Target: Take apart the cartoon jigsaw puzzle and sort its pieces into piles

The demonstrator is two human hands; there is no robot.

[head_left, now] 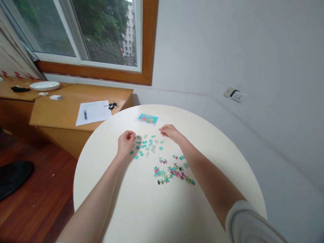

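Observation:
My left hand (pixel 126 143) is closed in a pinch at the left edge of a loose group of green jigsaw pieces (pixel 144 146). Whatever lies between its fingertips is too small to make out. Up and to the right of that group, my right hand (pixel 170 131) hovers low over the table, thumb and fingers pressed together; I cannot tell what they hold. Nearer to me, below the right wrist, lies a second cluster of multicoloured jigsaw pieces (pixel 176 173), some overlapping or joined. A colourful picture card (pixel 147 118) lies flat beyond both hands.
Everything lies on a round white table (pixel 121 209). At the left stands a wooden desk (pixel 68 92) with a paper sheet (pixel 94 113), keys (pixel 113 105), a small white box (pixel 56 97) and a white plate (pixel 45 85). A wall with a socket (pixel 237 96) borders the right.

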